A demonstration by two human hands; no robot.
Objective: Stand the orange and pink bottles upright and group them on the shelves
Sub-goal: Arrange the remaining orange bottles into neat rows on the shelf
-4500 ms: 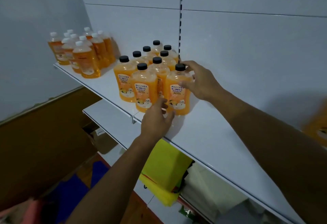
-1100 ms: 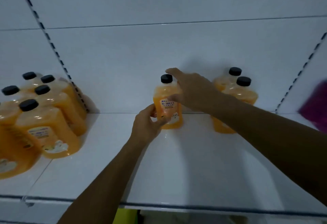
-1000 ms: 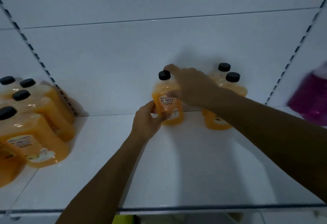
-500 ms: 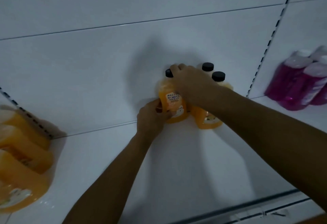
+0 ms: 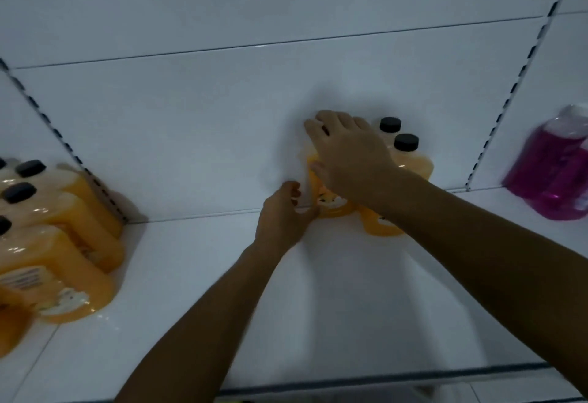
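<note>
Right hand (image 5: pixel 346 157) curls over the top of a squat, glossy orange bottle (image 5: pixel 331 203) mid-frame; left hand (image 5: pixel 283 218) cups its base. It stands on the smooth white shelf (image 5: pixel 191 275) beside two black-capped orange bottles (image 5: pixel 410 160).

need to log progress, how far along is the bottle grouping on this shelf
Done: a cluster of orange bottles stands upright at the left, and two black-capped orange bottles stand against the back wall.

In hand: the right hand grips the top of a third orange bottle beside those two, and the left hand holds its base.

Left: releasing it. The pink bottles at the right are blurred, so their grouping is unclear.
</note>
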